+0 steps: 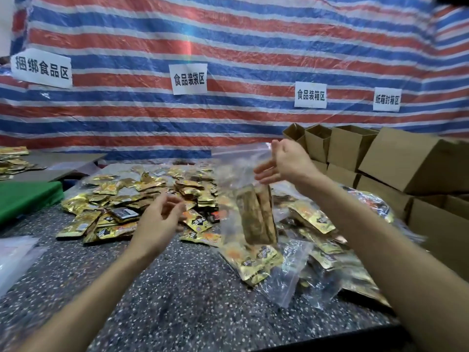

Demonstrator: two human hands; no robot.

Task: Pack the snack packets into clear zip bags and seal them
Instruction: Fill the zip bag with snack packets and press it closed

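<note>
Right hand (286, 162): raised, thumb and forefinger pinching the top edge of a clear plastic zip bag (234, 171), which hangs above the table with a few brown-and-gold snack packets (256, 217) upright in its bottom. Left hand (160, 219): blurred, fingers loosely curled, holding nothing, over the loose heap of gold foil packets (119, 199) on the dark speckled stone table (177, 288). Around: filled clear bags (291, 273) lying beneath the hanging bag, open brown cardboard boxes (406, 158) stacked at right, red-white-blue striped tarpaulin (228, 41) behind.

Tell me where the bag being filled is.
Head view, right of centre: the bag hangs from the right hand, raised above the packet pile, with boxes behind to the right.
</note>
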